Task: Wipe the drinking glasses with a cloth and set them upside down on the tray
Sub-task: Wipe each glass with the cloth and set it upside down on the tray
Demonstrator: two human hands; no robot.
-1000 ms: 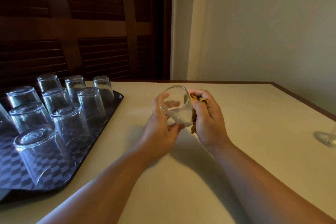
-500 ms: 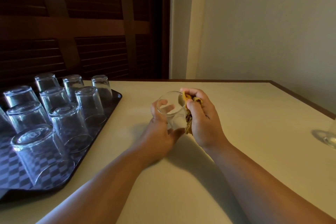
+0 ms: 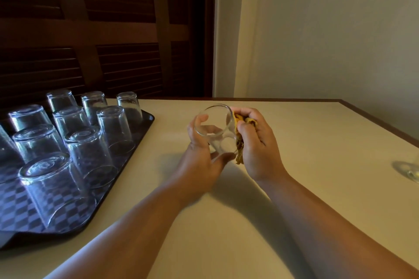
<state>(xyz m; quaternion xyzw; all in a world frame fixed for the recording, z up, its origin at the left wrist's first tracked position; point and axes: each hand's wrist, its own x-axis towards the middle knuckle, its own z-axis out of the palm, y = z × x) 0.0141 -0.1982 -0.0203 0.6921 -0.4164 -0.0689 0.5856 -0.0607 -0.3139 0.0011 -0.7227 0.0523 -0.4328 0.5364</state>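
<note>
Glass (image 3: 214, 130) at centre frame tips its mouth back up after dipping a moment ago, turned by our left hand (image 3: 201, 165) wrapped round it, while our right hand (image 3: 258, 149) stays clenched on the yellow cloth (image 3: 239, 154) against its side; wiping, we judge, continues, short of the tray (image 3: 147, 121) at left.

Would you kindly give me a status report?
Left hand grips glass, mouth toward camera. Right hand presses yellow cloth against its side. Nothing between it and tray.

Rt-edge glass (image 3: 408, 169) partly out of frame; cloth (image 3: 240, 118) mostly hidden
</note>
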